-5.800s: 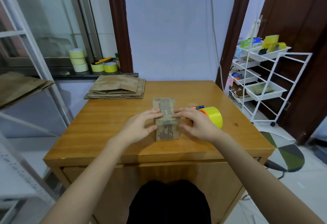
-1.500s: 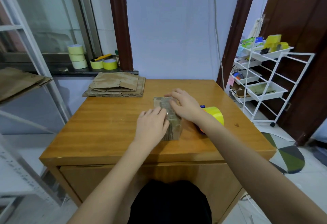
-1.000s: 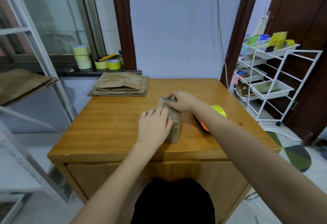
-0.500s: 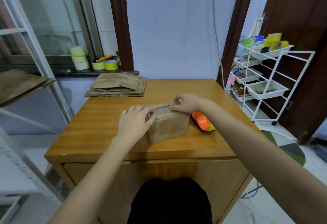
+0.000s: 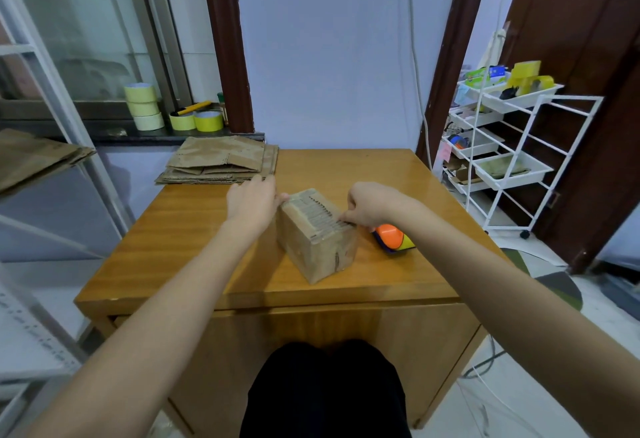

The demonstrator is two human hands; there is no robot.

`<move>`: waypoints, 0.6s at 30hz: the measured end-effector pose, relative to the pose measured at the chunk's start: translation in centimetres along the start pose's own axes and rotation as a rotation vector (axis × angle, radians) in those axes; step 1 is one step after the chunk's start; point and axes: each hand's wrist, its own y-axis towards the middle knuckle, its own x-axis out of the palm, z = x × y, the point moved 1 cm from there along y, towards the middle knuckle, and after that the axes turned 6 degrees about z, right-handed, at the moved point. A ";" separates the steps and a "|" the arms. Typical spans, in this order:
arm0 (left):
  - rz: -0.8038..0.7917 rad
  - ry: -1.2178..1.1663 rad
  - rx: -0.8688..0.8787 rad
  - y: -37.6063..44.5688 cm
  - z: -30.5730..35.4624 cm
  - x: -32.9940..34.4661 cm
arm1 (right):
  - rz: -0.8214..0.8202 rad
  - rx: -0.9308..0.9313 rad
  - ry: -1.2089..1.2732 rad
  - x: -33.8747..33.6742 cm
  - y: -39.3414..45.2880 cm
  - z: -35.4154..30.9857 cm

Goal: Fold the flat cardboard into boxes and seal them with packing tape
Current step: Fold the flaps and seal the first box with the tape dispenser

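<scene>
While the cardboard box (image 5: 317,235) sits mid-table (image 5: 194,230), left hand (image 5: 252,200) braces its left side flat; right hand (image 5: 369,204) pinches its taped top edge, probably smoothing tape. Tape dispenser (image 5: 393,237) lies just right of box.

The person is wearing nothing on either forearm; both arms are showing bare from the bottom edge of the view all the way to the wrists, with no sleeves reaching into sight. The left hand (image 5: 254,200) and the right hand (image 5: 369,204) are going ungloved, carrying no rings, watch or bands. Black clothing (image 5: 325,392) is covering the lap below.
</scene>
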 end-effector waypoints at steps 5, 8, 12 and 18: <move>0.170 -0.250 0.057 -3.1 1.4 -0.8 | 0.055 -0.042 -0.141 0.5 -0.3 -0.7; 0.016 -0.384 0.251 -5.9 1.8 -0.9 | 0.064 -0.057 -0.138 0.6 -0.4 -0.9; -0.038 -0.449 0.326 -7.4 1.3 -0.2 | 0.067 -0.035 -0.103 0.6 -0.8 -1.0; -0.171 -0.563 0.318 -5.6 1.0 1.3 | 0.518 0.045 0.064 2.2 -2.6 1.0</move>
